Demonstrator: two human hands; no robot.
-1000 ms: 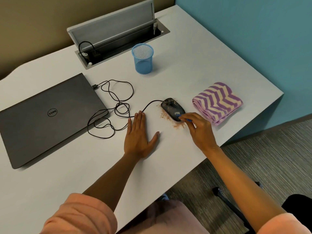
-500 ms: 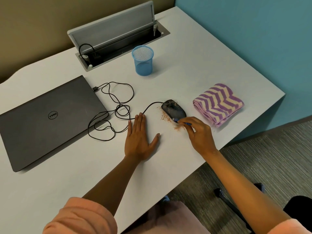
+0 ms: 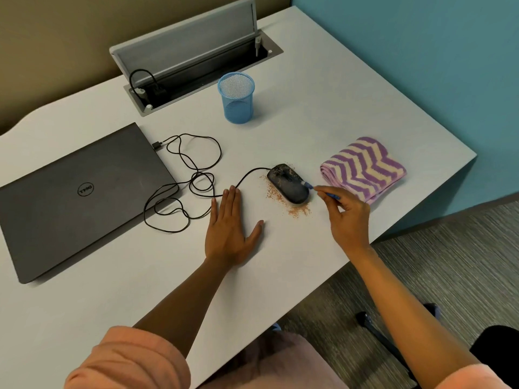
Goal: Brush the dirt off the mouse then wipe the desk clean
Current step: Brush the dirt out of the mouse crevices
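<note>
Surface [image 3: 323, 113] white against our teal wall, dirt [image 3: 299, 210] beside mouse [image 3: 288, 183], our left hand [image 3: 229, 233] flat with fingers spread, right hand [image 3: 346, 217] fingers pinching brush [image 3: 323, 191].

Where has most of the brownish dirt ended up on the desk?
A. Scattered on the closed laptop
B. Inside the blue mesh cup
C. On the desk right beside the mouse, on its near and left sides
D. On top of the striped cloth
C: the brownish dirt lies on the white desk along the left and near edges of the black mouse, while the right hand holds a small blue brush at the mouse's right side.
</note>
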